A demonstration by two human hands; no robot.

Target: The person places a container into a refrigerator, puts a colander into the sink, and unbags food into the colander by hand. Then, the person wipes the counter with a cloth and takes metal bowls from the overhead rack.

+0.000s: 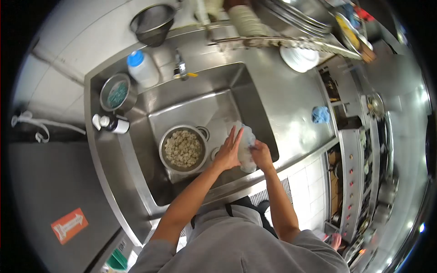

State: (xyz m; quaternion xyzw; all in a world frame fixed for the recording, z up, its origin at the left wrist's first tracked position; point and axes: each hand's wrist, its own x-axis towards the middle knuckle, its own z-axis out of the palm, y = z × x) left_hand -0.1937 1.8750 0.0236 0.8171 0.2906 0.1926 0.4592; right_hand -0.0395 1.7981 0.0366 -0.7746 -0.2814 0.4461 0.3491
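Note:
Over the right side of the sink, a cloudy, see-through plastic bag [246, 152] hangs between my two hands. My left hand [228, 154] lies against the bag's left side, its fingers stretched out and apart. On the other side, my right hand [261, 155] is closed on the bag's edge with bent fingers. What the bag contains, if anything, I cannot make out. To the left of my hands, a round metal bowl [160, 154] stands on the sink floor, holding many small, pale, lumpy pieces [183, 149].
The steel sink [191, 101] has a faucet [181, 66] at its back. A blue-capped jug [143, 69], a metal pot [105, 93] and a pump bottle [114, 123] line the left. A blue cloth [320, 114] lies right; white plates [300, 59] sit behind.

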